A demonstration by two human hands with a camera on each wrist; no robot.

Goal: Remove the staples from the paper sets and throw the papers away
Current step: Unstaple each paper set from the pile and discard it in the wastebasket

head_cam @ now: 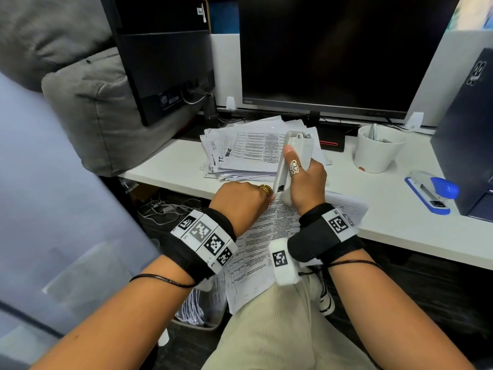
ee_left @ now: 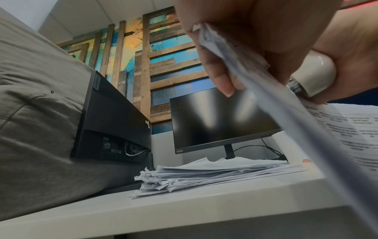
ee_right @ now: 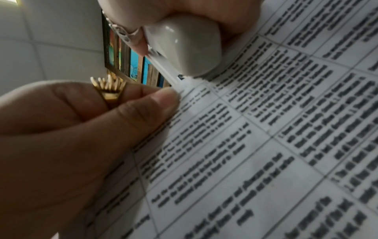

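A dark monitor point(head_cam: 333, 49) fills the back of the white desk point(head_cam: 373, 209), its top edge cut off by the frame. In front of it lies a loose pile of papers point(head_cam: 248, 148), partly covered by the hands. A white cup point(head_cam: 378, 150) stands to the right; what it holds is too small to tell. A blue stapler point(head_cam: 432, 192) lies beyond it.

The stapled paper set point(head_cam: 256, 252) hangs over the desk's near edge onto the person's lap, its printed text blurred in the wrist views. The left hand point(head_cam: 240, 198) pinches the set's top corner between thumb and curled fingers. The right hand point(head_cam: 306, 180) is wrapped around a white stapler point(head_cam: 293, 156) held nose-down, the thumb along its top, its metal tip touching that same corner. The staple itself cannot be made out.
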